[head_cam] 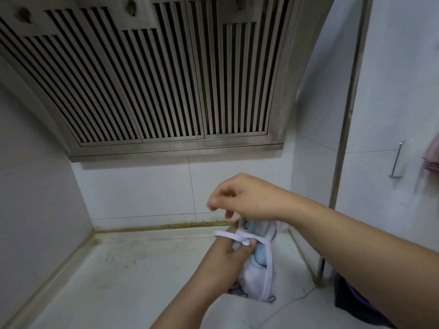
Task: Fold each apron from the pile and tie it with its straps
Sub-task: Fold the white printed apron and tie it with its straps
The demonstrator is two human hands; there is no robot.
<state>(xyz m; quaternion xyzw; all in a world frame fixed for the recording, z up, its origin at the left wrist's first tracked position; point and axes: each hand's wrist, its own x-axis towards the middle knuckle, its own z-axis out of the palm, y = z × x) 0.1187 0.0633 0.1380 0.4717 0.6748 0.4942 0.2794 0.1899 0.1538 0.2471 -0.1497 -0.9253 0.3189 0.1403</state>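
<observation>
A folded white apron [255, 279] with a blue and black print is bundled upright above the white counter. My left hand [224, 257] grips the bundle from the left, and a white strap [240, 236] runs across its fingers and around the bundle. My right hand [242, 198] hovers just above the bundle, its fingers curled and thumb and forefinger close together; whether they pinch a strap end is not plain. The bundle's far side is hidden behind my hands.
A steel range hood [152, 74] hangs overhead. White tiled walls enclose the counter [123, 276] on the left and back. A steel pole [344, 138] stands at right, with a dark bin [351, 298] below and a pink cloth [431, 157] on the right wall.
</observation>
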